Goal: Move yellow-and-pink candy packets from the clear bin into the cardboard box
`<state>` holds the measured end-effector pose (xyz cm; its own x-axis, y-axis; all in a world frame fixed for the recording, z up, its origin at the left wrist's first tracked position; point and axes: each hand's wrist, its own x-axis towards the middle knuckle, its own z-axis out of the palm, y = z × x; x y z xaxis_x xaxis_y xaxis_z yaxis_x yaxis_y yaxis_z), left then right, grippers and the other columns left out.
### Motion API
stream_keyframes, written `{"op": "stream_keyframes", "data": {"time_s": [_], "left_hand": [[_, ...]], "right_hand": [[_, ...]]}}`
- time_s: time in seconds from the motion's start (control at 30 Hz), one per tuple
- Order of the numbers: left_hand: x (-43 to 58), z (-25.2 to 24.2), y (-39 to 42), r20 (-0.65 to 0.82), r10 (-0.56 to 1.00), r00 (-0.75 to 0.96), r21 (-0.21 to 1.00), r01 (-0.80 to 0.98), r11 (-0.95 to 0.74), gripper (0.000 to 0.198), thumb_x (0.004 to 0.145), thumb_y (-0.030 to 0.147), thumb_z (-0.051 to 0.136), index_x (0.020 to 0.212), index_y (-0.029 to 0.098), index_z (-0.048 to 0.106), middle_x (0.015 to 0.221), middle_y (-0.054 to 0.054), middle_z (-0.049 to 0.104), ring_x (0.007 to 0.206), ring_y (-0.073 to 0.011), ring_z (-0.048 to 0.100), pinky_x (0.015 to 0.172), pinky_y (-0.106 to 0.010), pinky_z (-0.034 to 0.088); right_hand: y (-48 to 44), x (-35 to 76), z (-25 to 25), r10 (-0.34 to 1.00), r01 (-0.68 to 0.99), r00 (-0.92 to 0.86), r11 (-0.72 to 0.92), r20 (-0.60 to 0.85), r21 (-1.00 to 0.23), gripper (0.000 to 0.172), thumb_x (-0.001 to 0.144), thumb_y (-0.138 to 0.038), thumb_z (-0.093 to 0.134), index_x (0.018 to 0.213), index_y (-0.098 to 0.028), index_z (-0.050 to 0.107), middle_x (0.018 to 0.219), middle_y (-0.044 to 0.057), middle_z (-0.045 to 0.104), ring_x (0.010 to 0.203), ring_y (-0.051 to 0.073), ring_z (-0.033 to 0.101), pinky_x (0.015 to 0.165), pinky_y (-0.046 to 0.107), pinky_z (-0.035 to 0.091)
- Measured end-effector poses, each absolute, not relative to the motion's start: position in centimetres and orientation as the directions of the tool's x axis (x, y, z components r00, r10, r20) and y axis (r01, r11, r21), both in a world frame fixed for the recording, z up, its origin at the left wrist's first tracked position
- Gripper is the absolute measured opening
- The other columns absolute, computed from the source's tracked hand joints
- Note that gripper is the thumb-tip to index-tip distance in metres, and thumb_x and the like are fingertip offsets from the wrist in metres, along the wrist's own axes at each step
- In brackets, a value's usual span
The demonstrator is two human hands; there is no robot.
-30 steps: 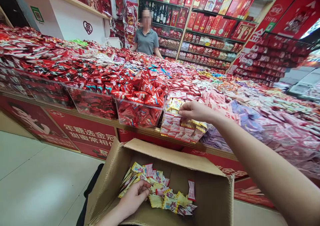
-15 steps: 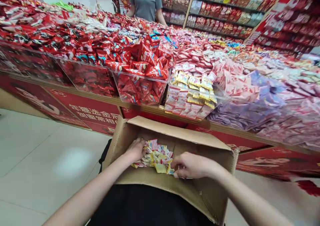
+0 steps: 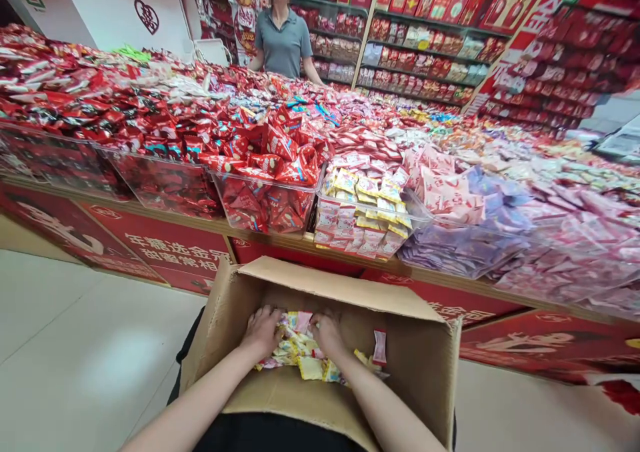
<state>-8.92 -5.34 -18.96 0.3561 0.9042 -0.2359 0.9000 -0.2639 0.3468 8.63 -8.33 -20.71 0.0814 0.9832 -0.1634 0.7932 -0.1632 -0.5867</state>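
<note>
Inside an open cardboard box [image 3: 325, 280], held against my dark clothing, lies a pile of small wrapped candies [image 3: 300, 355] in yellow and pink packets. My left hand [image 3: 263, 332] rests at the pile's left edge with its fingers spread over the packets. My right hand [image 3: 327, 332] reaches to the far right side of the pile, beside a pink packet. Its fingers bend downward and their tips are hidden, so I cannot tell whether they grip anything. A single pink-and-white packet [image 3: 379, 347] lies apart near the box's far wall on the right.
Beyond the box runs a long candy counter with a red front [image 3: 165, 249]. Clear bins along its edge hold red triangular packets [image 3: 270, 202], yellow-and-pink packets [image 3: 363, 205] and purple packets [image 3: 460, 239]. A person in a grey shirt [image 3: 284, 42] stands behind the counter.
My right hand has moved from the near right side of the pile to its far side, closer to my left hand. My view has tilted up, showing more shelves.
</note>
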Motion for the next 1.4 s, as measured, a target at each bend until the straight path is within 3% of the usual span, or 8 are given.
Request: {"op": "stream_keyframes", "data": {"time_s": [0.17, 0.3, 0.4, 0.77, 0.97, 1.13, 1.3, 1.4], "left_hand": [[-8.1, -17.0, -5.6, -0.037, 0.889, 0.457, 0.58, 0.734, -0.353, 0.051, 0.068, 0.031, 0.055, 0.116, 0.019, 0.041, 0.122, -0.008, 0.043, 0.115, -0.0199, 0.033, 0.096, -0.033, 0.028], [-6.7, -15.3, -7.0, -0.191, 0.824, 0.533, 0.928, 0.372, -0.025, 0.038, 0.068, 0.036, 0.054, 0.1, 0.016, 0.05, 0.094, -0.007, 0.061, 0.088, -0.0196, 0.055, 0.078, -0.034, 0.042], [-5.9, -14.0, -8.6, -0.323, 0.719, 0.615, 0.944, 0.26, 0.201, 0.026, 0.07, 0.037, 0.052, 0.083, 0.014, 0.053, 0.067, -0.001, 0.061, 0.061, -0.0138, 0.057, 0.058, -0.026, 0.044], [-5.0, -7.8, -11.4, -0.236, 0.777, 0.583, 0.969, 0.079, 0.235, 0.024, 0.069, 0.03, 0.059, 0.086, 0.014, 0.054, 0.075, -0.002, 0.062, 0.067, -0.0118, 0.056, 0.064, -0.025, 0.045], [-4.9, -7.0, -11.6, -0.256, 0.756, 0.602, 0.955, 0.037, 0.295, 0.025, 0.073, 0.038, 0.052, 0.082, 0.015, 0.053, 0.064, 0.0, 0.06, 0.057, -0.0121, 0.056, 0.049, -0.022, 0.043], [-5.7, -6.1, -11.1, -0.07, 0.801, 0.595, 0.924, 0.341, -0.173, 0.02, 0.076, 0.034, 0.049, 0.077, 0.018, 0.06, 0.072, -0.001, 0.062, 0.069, -0.0137, 0.055, 0.064, -0.024, 0.042], [-5.8, -5.2, -11.3, 0.039, 0.804, 0.593, 0.863, 0.386, -0.326, 0.018, 0.076, 0.034, 0.049, 0.073, 0.021, 0.061, 0.069, 0.0, 0.062, 0.065, -0.0134, 0.054, 0.062, -0.023, 0.042], [-5.7, -4.8, -11.5, 0.125, 0.757, 0.642, 0.866, 0.301, -0.399, 0.017, 0.076, 0.032, 0.05, 0.07, 0.02, 0.061, 0.068, 0.0, 0.062, 0.067, -0.0136, 0.055, 0.065, -0.023, 0.041]], "right_hand": [[-9.5, 8.8, -18.5, 0.994, 0.677, 0.099, -0.105, -0.051, -0.728, 0.013, 0.074, -0.022, 0.044, 0.071, -0.017, 0.056, 0.075, 0.004, 0.059, 0.074, 0.016, 0.054, 0.067, 0.026, 0.04], [-11.1, 8.8, -15.8, 0.989, 0.182, 0.124, -0.107, -0.085, -0.977, 0.014, 0.073, -0.031, 0.048, 0.066, -0.019, 0.046, 0.056, -0.003, 0.05, 0.052, 0.011, 0.048, 0.049, 0.021, 0.036], [-12.3, 8.9, -13.9, 0.988, -0.025, 0.109, -0.105, -0.107, -0.994, 0.016, 0.068, -0.032, 0.057, 0.067, -0.018, 0.048, 0.058, -0.004, 0.049, 0.053, 0.01, 0.046, 0.051, 0.022, 0.036], [-14.7, 9.5, -8.1, 0.94, -0.487, 0.192, -0.158, -0.282, -0.859, 0.02, 0.065, -0.032, 0.062, 0.061, -0.015, 0.053, 0.051, -0.004, 0.053, 0.045, 0.006, 0.044, 0.046, 0.02, 0.036], [-15.3, 10.2, -6.3, 0.956, -0.266, 0.251, -0.08, -0.149, -0.961, 0.016, 0.069, -0.032, 0.059, 0.069, -0.017, 0.054, 0.06, -0.002, 0.056, 0.052, 0.01, 0.05, 0.052, 0.024, 0.042], [-15.8, 11.8, -4.4, 0.988, 0.341, -0.03, 0.154, 0.153, -0.928, 0.029, 0.071, -0.027, 0.056, 0.1, -0.022, 0.053, 0.096, 0.006, 0.059, 0.087, 0.018, 0.052, 0.072, 0.03, 0.042], [-16.4, 11.7, -3.4, 0.974, 0.611, -0.199, 0.207, 0.105, -0.764, 0.006, 0.072, -0.023, 0.054, 0.076, -0.02, 0.057, 0.075, 0.003, 0.061, 0.072, 0.015, 0.052, 0.066, 0.027, 0.041], [-16.6, 11.3, -2.3, 0.959, 0.623, -0.278, 0.224, 0.055, -0.75, 0.01, 0.069, -0.019, 0.055, 0.08, -0.02, 0.055, 0.076, 0.001, 0.06, 0.071, 0.014, 0.052, 0.064, 0.025, 0.042]]}}
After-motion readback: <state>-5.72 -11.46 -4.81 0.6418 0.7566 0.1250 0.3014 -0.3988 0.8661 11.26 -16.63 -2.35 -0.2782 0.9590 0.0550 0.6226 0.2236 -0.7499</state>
